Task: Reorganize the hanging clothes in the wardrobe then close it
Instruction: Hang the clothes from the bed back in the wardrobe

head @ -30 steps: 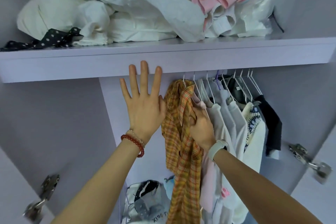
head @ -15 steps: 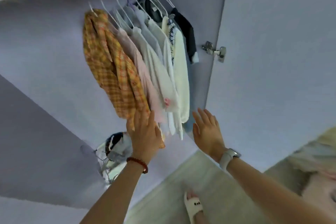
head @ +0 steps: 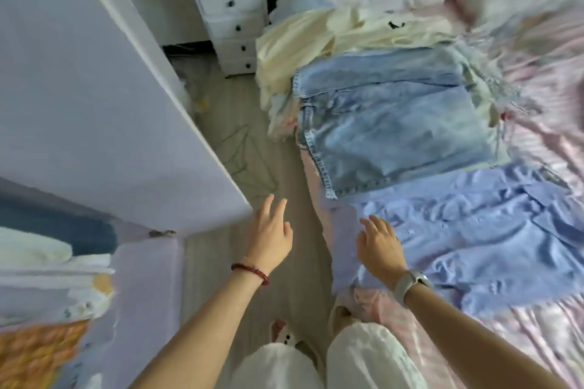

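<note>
You see the wardrobe door cut by the left and top edges | hanging clothes at lower left smeared by motion blur, garments not separable | bed runs off the right edge | your forearms leave the bottom edge.

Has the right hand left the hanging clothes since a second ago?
Yes. The right hand now reaches over the lilac garment on the bed, away from the wardrobe door.

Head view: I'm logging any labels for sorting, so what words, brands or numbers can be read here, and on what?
None can be read.
Black mark on the cream garment: too small and blurred to read.
Watch by the right hand: face not legible.
</note>
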`<action>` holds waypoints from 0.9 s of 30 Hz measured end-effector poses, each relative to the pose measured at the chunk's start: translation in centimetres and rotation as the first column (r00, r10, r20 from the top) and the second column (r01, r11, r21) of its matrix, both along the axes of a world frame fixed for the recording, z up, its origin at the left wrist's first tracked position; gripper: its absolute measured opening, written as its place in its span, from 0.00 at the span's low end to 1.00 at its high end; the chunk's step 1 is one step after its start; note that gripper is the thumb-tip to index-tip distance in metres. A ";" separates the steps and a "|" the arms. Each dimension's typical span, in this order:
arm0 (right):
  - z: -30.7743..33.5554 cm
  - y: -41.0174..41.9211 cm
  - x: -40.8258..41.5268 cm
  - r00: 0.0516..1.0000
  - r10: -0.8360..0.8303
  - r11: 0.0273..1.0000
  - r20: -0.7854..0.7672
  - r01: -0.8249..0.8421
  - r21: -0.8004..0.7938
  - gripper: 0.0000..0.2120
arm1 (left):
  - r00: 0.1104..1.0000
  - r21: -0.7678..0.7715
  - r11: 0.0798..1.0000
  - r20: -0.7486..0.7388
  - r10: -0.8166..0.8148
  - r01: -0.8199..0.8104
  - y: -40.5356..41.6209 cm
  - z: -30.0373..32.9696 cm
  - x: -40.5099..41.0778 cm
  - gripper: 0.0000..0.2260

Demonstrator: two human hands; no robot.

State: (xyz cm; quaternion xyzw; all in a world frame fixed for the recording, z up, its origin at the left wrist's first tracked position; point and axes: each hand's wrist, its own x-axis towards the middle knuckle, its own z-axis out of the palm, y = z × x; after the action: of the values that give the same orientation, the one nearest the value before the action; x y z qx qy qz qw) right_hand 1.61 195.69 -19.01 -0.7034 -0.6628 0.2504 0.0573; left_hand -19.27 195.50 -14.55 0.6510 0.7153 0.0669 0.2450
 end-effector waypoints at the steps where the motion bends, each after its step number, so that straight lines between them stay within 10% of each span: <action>1: -0.8 -0.2 2.9 0.995 -0.095 0.995 -0.013 0.094 -0.044 0.26 | 0.997 -0.021 0.998 0.036 -0.066 0.067 1.3 -0.5 2.8 0.23; 14: -9.7 -0.7 35.9 0.685 -0.727 0.678 0.055 0.728 -0.107 0.17 | 0.747 -0.374 0.692 0.003 -0.665 0.617 9.2 -11.1 33.8 0.24; 27: -14.4 5.9 48.2 0.429 -0.903 0.426 -0.005 0.895 -0.131 0.26 | 0.574 -0.650 0.409 0.051 -0.818 0.641 11.2 -17.6 39.9 0.28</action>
State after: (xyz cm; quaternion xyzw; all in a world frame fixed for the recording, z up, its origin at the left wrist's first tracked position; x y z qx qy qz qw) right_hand 49.83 201.61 -33.43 -0.9403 -0.1686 0.2429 0.1683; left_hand 20.62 206.73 -32.19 0.7851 0.3607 -0.3708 0.3405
